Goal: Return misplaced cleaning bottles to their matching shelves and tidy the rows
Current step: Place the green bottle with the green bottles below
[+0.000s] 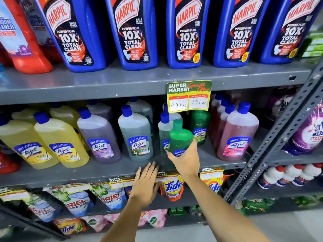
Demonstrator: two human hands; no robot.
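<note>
Middle shelf (108,173), left to right: two yellow bottles (59,142), one purple bottle (99,137), one grey-green bottle (136,135), another grey-green one partly hidden behind a green bottle (180,137), a second green bottle (201,124) further back under the price tag (189,96), then a row of pink bottles (237,133).

Left hand (146,184): open, fingers flat, empty, resting at the shelf's front edge.

Right hand (187,161): wrapped around the base of the front green bottle, holding it upright at the shelf front, beside the grey-green bottles.
</note>
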